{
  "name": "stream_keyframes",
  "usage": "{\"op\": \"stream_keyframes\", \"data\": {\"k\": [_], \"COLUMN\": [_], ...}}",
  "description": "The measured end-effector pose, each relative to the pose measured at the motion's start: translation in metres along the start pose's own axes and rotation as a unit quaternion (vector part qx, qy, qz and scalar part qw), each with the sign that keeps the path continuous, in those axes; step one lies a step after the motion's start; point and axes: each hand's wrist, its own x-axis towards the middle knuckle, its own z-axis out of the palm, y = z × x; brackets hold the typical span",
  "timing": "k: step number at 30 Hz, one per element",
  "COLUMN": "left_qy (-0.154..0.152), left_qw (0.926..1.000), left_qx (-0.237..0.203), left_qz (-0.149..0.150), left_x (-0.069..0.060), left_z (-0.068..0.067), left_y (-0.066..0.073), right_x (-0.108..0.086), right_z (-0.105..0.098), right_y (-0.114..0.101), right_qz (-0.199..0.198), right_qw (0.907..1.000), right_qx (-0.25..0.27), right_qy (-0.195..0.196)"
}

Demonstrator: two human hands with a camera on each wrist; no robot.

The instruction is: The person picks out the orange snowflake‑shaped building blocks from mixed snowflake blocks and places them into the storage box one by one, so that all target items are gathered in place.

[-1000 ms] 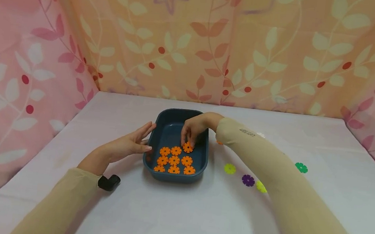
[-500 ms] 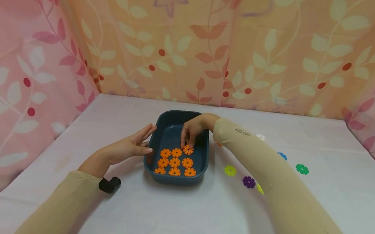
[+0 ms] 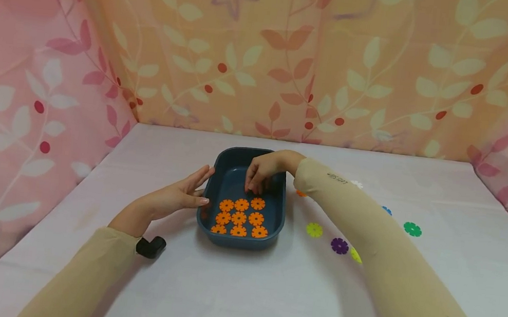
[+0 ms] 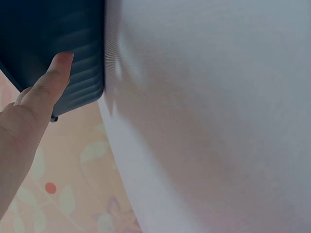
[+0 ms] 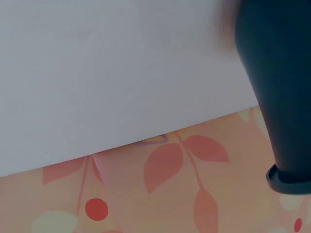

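A dark blue rectangular bin [image 3: 238, 241] stands on the white table. Several orange flower-shaped plastic discs [image 3: 239, 218] lie in rows on its floor, toward the near end. My left hand [image 3: 175, 197] rests against the bin's left wall with its fingers extended; the left wrist view shows a fingertip [image 4: 63, 60] on the ribbed outer side. Reaching over the right rim, my right hand [image 3: 264, 171] is inside the bin, fingers pointing down just beyond the farthest right disc. No disc shows in its fingers. The right wrist view shows the bin's outside [image 5: 279, 97], not the hand.
To the bin's right, loose flower discs lie on the table: yellow-green [image 3: 314, 230], purple [image 3: 340, 246], yellow [image 3: 356, 255], green [image 3: 412, 229], partly hidden blue [image 3: 386, 210], white and orange [image 3: 301, 193]. My right sleeve [image 3: 380, 244] passes over them. Patterned cloth [image 3: 228, 47] walls the back.
My right hand has let go of an orange disc, which now lies with the others, and has drawn back slightly from it. The left hand stays at the bin's wall.
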Motion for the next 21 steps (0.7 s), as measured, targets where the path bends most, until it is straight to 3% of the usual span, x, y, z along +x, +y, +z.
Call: {"op": "stream_keyframes", "data": {"k": [9, 13, 17, 21], "left_qy": [0.003, 0.005, 0.003, 0.001], "left_qw": [1.0000, 0.9999, 1.0000, 1.0000], "left_qx": [-0.006, -0.008, -0.007, -0.008], "left_qz": [-0.005, -0.006, -0.004, -0.001], "left_x": [0.001, 0.001, 0.002, 0.002], "left_z": [0.001, 0.001, 0.001, 0.000], "left_y": [0.000, 0.000, -0.001, -0.001], "right_x": [-0.001, -0.006, -0.018, -0.038], "right_z": [0.003, 0.002, 0.000, 0.005], "right_y": [-0.003, -0.005, -0.006, -0.007], "right_qz": [0.015, 0.000, -0.042, -0.105], "right_qw": [0.9993, 0.9984, 0.9966, 0.9890], "right_qx": [0.033, 0.057, 0.063, 0.036], "right_qy": [-0.010, -0.006, 0.032, 0.098]}}
